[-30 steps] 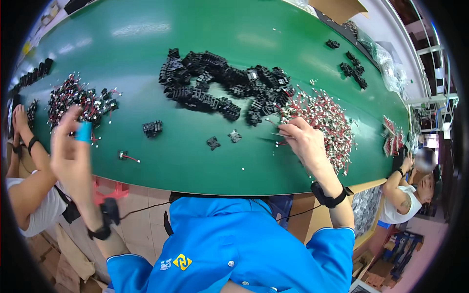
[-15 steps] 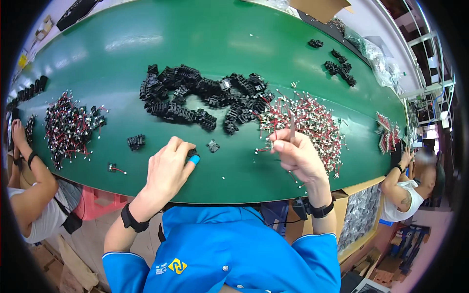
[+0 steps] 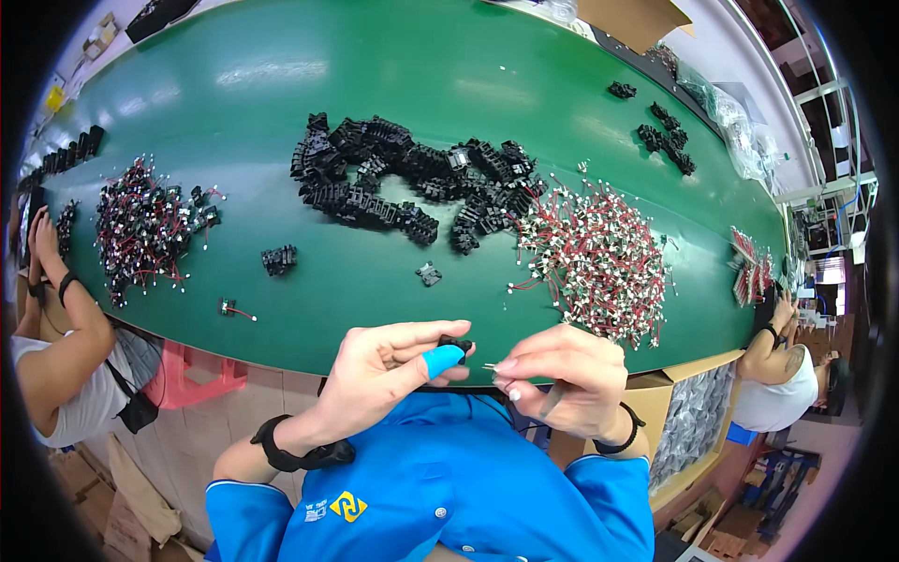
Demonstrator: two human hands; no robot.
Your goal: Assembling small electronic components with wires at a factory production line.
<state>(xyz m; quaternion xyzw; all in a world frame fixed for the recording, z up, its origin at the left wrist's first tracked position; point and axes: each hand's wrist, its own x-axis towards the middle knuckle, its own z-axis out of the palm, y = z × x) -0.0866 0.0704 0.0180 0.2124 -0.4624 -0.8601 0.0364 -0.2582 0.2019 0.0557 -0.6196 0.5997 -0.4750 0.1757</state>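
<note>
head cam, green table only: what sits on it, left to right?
Tangle of red-wired parts → small black block → loose black connector → white-tipped red wire pile → red wire bundle at the right edge.

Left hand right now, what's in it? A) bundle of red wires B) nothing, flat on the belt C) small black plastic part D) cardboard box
C: the left hand, with a blue cot on one fingertip, pinches a small black plastic part just in front of the right hand, off the green table.
</note>
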